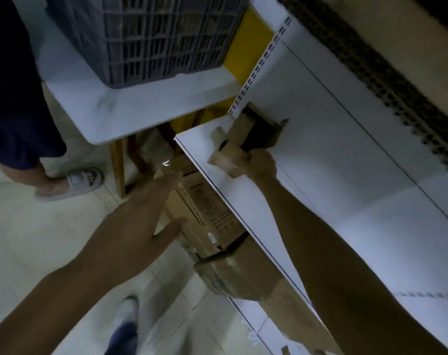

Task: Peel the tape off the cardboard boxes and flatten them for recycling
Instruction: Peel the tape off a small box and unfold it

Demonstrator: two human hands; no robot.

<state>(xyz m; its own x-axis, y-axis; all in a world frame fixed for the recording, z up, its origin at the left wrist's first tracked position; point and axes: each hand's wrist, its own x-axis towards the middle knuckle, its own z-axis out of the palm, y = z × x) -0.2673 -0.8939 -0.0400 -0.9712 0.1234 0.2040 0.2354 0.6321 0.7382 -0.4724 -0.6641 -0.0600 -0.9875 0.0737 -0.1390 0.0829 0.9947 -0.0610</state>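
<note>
Cardboard piece (231, 153) on white shelf (345, 180), clasped by right grip (261, 165); left grip (141, 208) spread, holding nothing, beside printed box (210, 216), lettering illegible.

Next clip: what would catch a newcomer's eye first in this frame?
Two bare arms come in from the bottom: the right hand grips a crumpled piece of cardboard on the white shelf at centre, while the left hand, fingers straight, stretches toward a printed cardboard box under that shelf. A grey plastic crate sits on a white table at upper left.
</note>
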